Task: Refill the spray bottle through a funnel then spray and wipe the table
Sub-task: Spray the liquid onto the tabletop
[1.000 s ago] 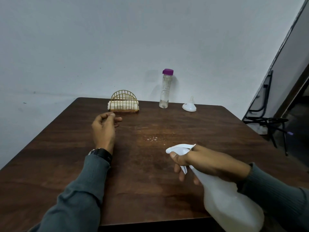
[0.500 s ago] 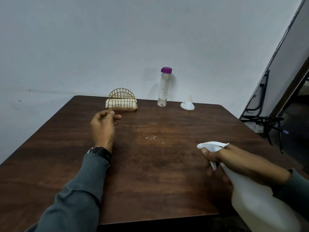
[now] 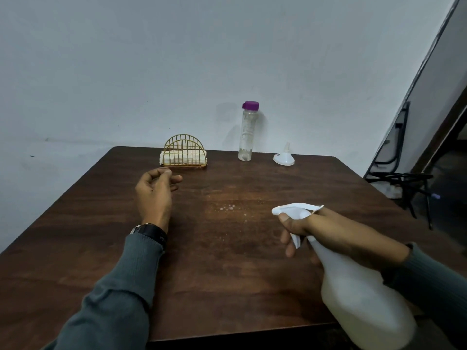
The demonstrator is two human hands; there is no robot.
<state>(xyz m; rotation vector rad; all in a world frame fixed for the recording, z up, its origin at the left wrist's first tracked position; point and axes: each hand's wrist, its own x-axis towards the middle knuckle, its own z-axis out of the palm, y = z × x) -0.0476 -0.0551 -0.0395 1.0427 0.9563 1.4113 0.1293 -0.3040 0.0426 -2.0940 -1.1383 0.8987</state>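
My right hand (image 3: 326,231) grips the neck of a white spray bottle (image 3: 358,299), fingers around its trigger, nozzle pointing left over the dark wooden table (image 3: 227,274). Small droplets (image 3: 228,207) glisten on the tabletop ahead of the nozzle. My left hand (image 3: 155,193) hovers with loosely curled fingers and holds nothing, just in front of a gold wire holder (image 3: 185,154) with folded white napkins. A clear water bottle with a purple cap (image 3: 246,132) stands at the table's far edge. Right of it, a white funnel (image 3: 284,156) sits upside down.
A pale wall runs right behind the table's far edge. Black metal chair frames (image 3: 401,178) stand on the floor at the right, beside a dark doorway.
My right hand swung the spray bottle to the right, then came back a little leftward. The left hand has barely moved.
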